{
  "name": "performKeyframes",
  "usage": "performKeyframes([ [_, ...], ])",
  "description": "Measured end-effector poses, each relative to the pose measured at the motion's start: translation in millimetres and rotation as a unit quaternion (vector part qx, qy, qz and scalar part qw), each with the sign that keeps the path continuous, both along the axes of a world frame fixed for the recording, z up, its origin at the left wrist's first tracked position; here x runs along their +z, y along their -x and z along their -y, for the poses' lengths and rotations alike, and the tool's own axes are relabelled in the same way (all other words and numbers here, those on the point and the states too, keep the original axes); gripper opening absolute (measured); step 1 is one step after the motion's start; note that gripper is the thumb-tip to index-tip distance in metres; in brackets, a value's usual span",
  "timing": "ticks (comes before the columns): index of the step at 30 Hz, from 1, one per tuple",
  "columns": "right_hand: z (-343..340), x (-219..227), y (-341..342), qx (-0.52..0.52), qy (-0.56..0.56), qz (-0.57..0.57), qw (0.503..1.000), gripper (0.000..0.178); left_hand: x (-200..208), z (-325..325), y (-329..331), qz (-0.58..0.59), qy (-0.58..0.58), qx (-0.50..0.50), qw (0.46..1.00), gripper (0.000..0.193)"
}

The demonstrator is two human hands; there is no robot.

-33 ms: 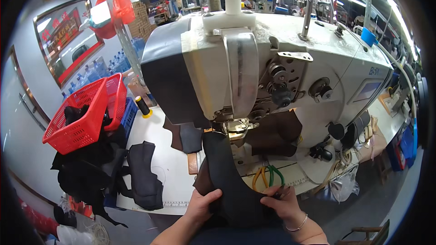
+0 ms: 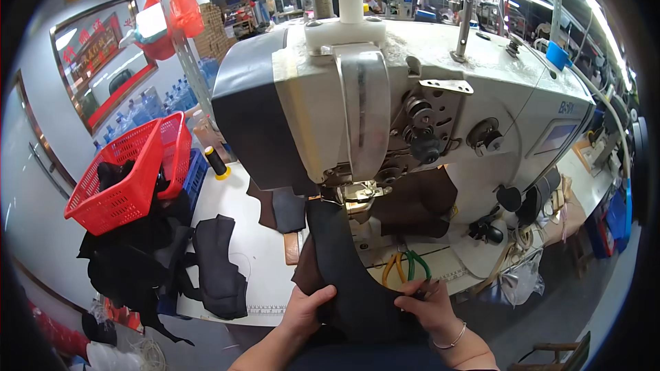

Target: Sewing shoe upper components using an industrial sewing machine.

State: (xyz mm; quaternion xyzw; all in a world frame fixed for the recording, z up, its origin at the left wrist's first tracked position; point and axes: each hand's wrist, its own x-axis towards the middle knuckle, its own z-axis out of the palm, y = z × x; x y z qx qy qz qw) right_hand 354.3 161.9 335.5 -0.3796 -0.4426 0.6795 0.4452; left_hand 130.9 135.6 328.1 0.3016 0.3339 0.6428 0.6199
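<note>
A long dark fabric piece [image 2: 344,261] runs from under the presser foot of a sewing machine [image 2: 356,192] down toward me. A brown layer [image 2: 307,271] shows beneath its left edge. My left hand [image 2: 307,308] is closed on the left edge, thumb on top and fingers hidden underneath. On the curved right edge, my right hand [image 2: 427,307] pinches the fabric between thumb and fingers. Something small and dark shows by its fingertips, too unclear to name. Just beyond that hand lie scissors [image 2: 405,268] with yellow and green handles.
Cut dark pieces [image 2: 220,264] lie on the white table [image 2: 265,268] at left, near a black thread cone [image 2: 217,163]. Red baskets [image 2: 117,196] stand farther left, above a heap of black fabric [image 2: 130,268]. Brown pieces [image 2: 416,203] sit under the machine arm.
</note>
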Motion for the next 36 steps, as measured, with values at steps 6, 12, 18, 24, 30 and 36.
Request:
performKeyframes([
  [6, -18.6, -1.3, 4.2, 0.001, -0.042, -0.013, 0.999, 0.012, 0.9, -14.0, 4.2, 0.069, 0.01, -0.034, 0.997, 0.085],
  [12, -31.3, 5.4, 12.6, -0.007, -0.037, 0.006, 0.999, 0.012, -3.5, -28.5, 11.2, 0.101, 0.039, -0.051, 0.993, 0.079],
  [18, -42.0, 7.8, 24.0, -0.008, -0.065, 0.024, 0.998, 0.01, 3.3, -46.3, 21.0, 0.082, 0.015, -0.044, 0.996, 0.071],
  [24, -50.7, -6.5, 39.3, -0.007, -0.049, -0.05, 0.998, 0.009, 13.7, -63.8, 32.9, 0.021, -0.003, -0.028, 0.999, 0.052],
  [30, -52.2, -11.2, 64.0, -0.007, -0.021, -0.156, 0.988, 0.005, 21.4, -84.1, 52.8, -0.021, 0.01, -0.026, 0.999, 0.035],
  [36, -56.2, -3.9, 83.6, -0.028, -0.023, -0.178, 0.983, 0.003, 22.3, -110.5, 69.0, 0.005, 0.044, -0.077, 0.996, 0.03],
])
